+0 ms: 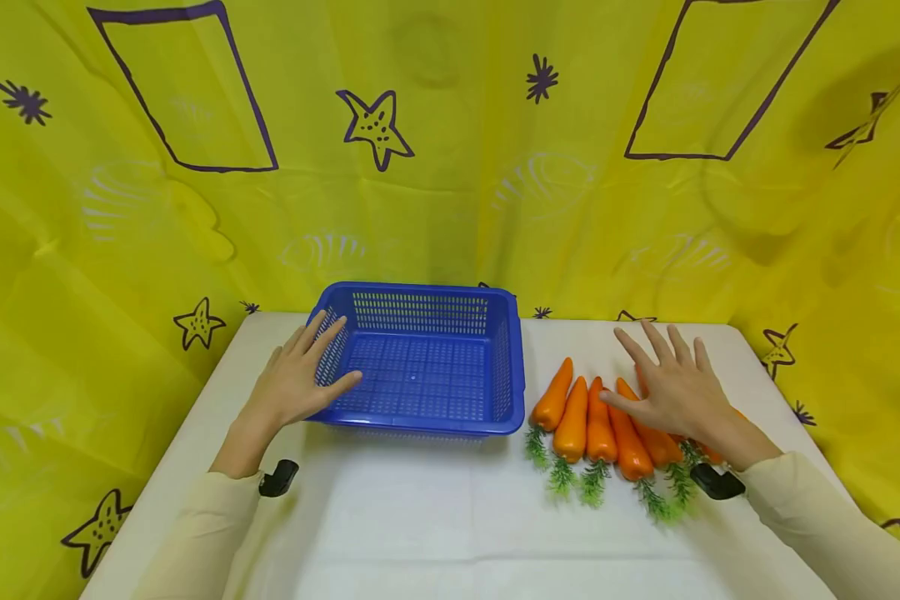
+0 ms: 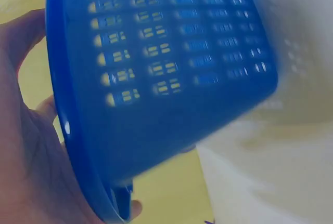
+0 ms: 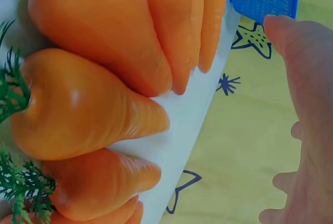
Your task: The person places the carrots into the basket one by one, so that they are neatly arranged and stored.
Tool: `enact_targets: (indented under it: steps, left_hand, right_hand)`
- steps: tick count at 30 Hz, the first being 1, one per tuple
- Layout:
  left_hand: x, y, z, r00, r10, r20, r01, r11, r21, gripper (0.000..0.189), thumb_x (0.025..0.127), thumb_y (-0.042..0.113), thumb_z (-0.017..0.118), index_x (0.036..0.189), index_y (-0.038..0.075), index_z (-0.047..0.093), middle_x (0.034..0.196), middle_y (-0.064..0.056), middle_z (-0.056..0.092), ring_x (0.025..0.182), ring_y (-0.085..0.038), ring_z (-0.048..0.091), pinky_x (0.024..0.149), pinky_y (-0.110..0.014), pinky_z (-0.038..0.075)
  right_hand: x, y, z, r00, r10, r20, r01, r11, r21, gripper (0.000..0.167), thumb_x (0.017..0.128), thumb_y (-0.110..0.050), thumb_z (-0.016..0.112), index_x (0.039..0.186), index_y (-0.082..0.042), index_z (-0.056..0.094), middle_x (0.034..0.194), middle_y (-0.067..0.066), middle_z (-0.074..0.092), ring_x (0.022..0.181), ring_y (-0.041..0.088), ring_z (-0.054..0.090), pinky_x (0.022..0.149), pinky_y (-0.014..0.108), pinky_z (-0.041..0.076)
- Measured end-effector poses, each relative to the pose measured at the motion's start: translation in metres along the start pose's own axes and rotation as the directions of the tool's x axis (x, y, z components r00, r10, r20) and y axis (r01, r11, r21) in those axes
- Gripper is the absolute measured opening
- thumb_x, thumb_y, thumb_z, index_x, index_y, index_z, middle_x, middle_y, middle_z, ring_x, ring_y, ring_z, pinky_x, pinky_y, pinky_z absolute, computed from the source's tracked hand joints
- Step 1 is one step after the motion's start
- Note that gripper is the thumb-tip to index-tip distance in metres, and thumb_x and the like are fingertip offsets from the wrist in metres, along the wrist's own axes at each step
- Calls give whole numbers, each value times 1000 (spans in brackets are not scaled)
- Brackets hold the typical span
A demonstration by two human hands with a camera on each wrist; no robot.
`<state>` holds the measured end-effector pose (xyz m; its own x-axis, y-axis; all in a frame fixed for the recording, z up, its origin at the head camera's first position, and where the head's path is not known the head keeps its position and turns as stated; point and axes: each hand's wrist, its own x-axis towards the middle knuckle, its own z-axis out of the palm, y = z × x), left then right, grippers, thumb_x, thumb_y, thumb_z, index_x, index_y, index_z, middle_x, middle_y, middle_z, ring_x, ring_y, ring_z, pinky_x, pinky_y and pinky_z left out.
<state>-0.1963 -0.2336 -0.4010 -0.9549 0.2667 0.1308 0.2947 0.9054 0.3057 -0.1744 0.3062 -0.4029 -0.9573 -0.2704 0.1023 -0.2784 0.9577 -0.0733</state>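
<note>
A blue plastic basket (image 1: 412,427) with slotted walls stands at the back of the white table. My left hand (image 1: 294,379) is spread over its left rim, fingers straight and thumb pointing inward; in the left wrist view the palm lies right beside the basket's rim (image 2: 65,115). Several orange carrots (image 1: 570,425) with green leafy tops lie in a row right of the basket, tips toward the back. Over the right end of that row hovers my right hand (image 1: 675,387), fingers spread and holding nothing. It hides part of the carrots beneath it. The right wrist view shows the carrots (image 3: 93,104) close below the hand.
A white cloth covers the table (image 1: 420,517). Yellow curtains (image 1: 450,200) with starfish and fish drawings hang close behind and on both sides. Both wrists wear black devices, one at the left cuff (image 1: 279,478).
</note>
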Motion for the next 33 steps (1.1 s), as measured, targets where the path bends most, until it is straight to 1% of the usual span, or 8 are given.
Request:
enact_targets:
  steps: [5, 8, 16, 19, 22, 26, 30, 33]
  left_hand:
    - [-4, -15, -2, 1000, -9, 9, 10, 994, -112, 87, 95, 60, 61, 164, 22, 25, 172, -13, 12, 150, -51, 21, 100, -82, 33]
    - [-7, -22, -4, 1000, -10, 24, 14, 984, -175, 85, 96, 56, 63, 163, 18, 26, 172, -14, 12, 150, -51, 21, 99, -84, 32]
    - [-13, -38, -1, 1000, 18, 23, -11, 953, -303, 78, 97, 42, 67, 158, 7, 34, 167, -21, 25, 150, -48, 23, 114, -74, 24]
    - [-14, -44, 1, 1000, 13, 21, -4, 937, -348, 76, 98, 40, 68, 158, 7, 34, 166, -20, 26, 148, -49, 28, 114, -73, 27]
    - [-14, -49, 2, 999, -5, 37, 20, 913, -406, 73, 99, 39, 66, 159, 10, 34, 167, -17, 26, 141, -54, 36, 108, -73, 36]
    - [-13, -57, 1, 998, -13, 63, 43, 871, -490, 65, 102, 34, 63, 158, 13, 37, 169, -13, 24, 134, -62, 42, 102, -73, 42]
    - [-12, -64, 1, 997, 24, 68, 20, 820, -572, 57, 103, 26, 61, 154, 9, 43, 170, -10, 22, 134, -62, 42, 101, -71, 44]
    - [-12, -69, 0, 996, 67, 59, -14, 771, -637, 52, 103, 18, 60, 151, 4, 45, 171, -9, 20, 142, -57, 34, 105, -70, 41]
  right_hand:
    - [-3, 5, 1, 1000, 0, 4, 0, 1000, 7, 101, 89, -71, 63, 165, -21, 20, 166, 30, 15, 144, 64, 16, 112, 80, 4]
    - [-5, 9, 4, 1000, 5, -3, -5, 1000, 10, 101, 88, -71, 63, 165, -20, 21, 165, 31, 18, 143, 64, 18, 112, 81, 6]
    - [-14, 24, 5, 999, 41, 5, -41, 999, 29, 101, 89, -68, 65, 165, -18, 20, 161, 34, 24, 139, 66, 21, 110, 82, 11]
    - [-15, 31, 4, 999, 50, 13, -51, 998, 42, 100, 90, -66, 64, 165, -19, 18, 160, 35, 24, 138, 67, 22, 109, 82, 12]
    - [-16, 40, 1, 999, 33, 2, -34, 997, 75, 99, 91, -61, 68, 165, -16, 20, 157, 37, 27, 135, 66, 27, 107, 81, 19]
    - [-16, 52, -5, 1000, -12, 17, 9, 983, 183, 99, 92, -48, 73, 165, -11, 17, 155, 40, 28, 131, 68, 32, 100, 82, 30]
    - [-12, 64, -12, 995, -52, 82, 21, 941, 337, 100, 95, -38, 74, 166, -10, 9, 158, 40, 24, 134, 67, 29, 99, 84, 29]
    - [-9, 72, -15, 990, -57, 131, 0, 917, 399, 99, 97, -35, 72, 166, -10, 6, 157, 40, 26, 134, 65, 32, 99, 82, 32]
